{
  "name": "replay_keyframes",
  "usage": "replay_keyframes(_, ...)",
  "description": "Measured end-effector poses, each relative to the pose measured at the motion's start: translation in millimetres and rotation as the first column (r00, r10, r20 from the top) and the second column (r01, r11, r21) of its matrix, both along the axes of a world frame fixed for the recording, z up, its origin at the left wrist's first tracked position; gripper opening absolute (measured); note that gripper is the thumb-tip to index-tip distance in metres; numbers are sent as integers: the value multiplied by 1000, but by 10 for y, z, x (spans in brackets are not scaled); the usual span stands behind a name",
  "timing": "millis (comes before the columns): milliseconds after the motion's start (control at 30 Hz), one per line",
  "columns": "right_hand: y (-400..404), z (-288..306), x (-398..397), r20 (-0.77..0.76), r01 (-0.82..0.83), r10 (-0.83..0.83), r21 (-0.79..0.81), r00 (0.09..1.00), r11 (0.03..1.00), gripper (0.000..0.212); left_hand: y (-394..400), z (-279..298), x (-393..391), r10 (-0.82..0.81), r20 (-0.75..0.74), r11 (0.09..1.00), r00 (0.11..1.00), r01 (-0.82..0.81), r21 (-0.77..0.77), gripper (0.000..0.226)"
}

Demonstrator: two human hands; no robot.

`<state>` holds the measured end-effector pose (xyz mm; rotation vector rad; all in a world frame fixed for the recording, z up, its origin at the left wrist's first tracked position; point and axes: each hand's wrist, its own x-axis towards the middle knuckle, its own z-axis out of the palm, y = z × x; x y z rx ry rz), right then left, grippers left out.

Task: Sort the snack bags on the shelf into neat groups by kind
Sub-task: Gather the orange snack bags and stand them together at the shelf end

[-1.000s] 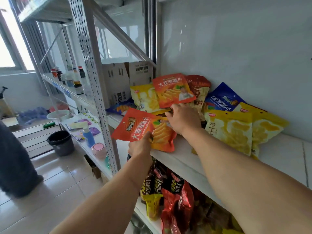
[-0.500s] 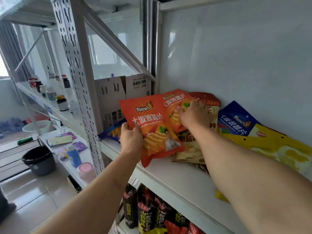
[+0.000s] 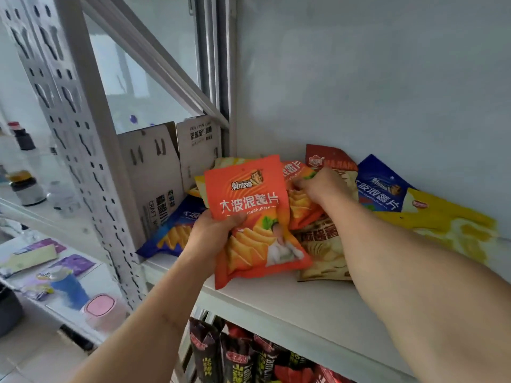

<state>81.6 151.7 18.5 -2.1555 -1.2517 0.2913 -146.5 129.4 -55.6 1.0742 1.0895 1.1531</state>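
Since half a second ago, the left hand (image 3: 213,236) has carried its orange chip bag (image 3: 254,219) rightward, nearer the second orange bag (image 3: 300,200), which the right hand (image 3: 323,186) pinches in the pile on the shelf (image 3: 290,302). Both hands are clamped on bags. Best to lay one squarely on the other, edges matched, clear of the brown bag (image 3: 323,250) and blue bag (image 3: 381,189).
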Motion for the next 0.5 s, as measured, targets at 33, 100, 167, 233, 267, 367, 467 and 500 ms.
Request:
replay_keyframes(33, -32, 13, 30, -54, 13, -12, 27, 998, 1000, 56, 3, 10, -4, -34, 21, 999, 999, 33, 8, 36)
replay_keyframes(100, -110, 27, 125, -194, 37, -18, 93, 981, 995, 45, -23, 55, 28, -105, 61, 994, 993, 104, 28, 30)
replay_keyframes(167, -228, 51, 237, -334, 68, -4, 180, 943, 981, 28, -91, 107, 96, -165, 107, 986, 980, 162, 38, 30)
replay_keyframes(233, -404, 91, 349, -418, 128, -14, 247, 908, 961, 23, -171, 144, 199, -228, 138, 974, 964, 224, 46, 31)
replay_keyframes(267, -491, 103, 421, -438, 160, -25, 275, 899, 948, 25, -213, 146, 268, -261, 149, 965, 954, 256, 52, 32)
replay_keyframes(367, -780, 114, 706, -470, 239, -56, 339, 881, 910, 22, -383, 124, 526, -359, 152, 933, 921, 351, 81, 33)
replay_keyframes(467, -1154, 113, 1039, -513, 303, -93, 343, 853, 889, 21, -591, 84, 821, -430, 148, 902, 890, 420, 98, 31)
replay_keyframes(500, -1304, 109, 1146, -527, 326, -109, 338, 843, 883, 22, -679, 78, 924, -458, 147, 889, 877, 447, 98, 30)
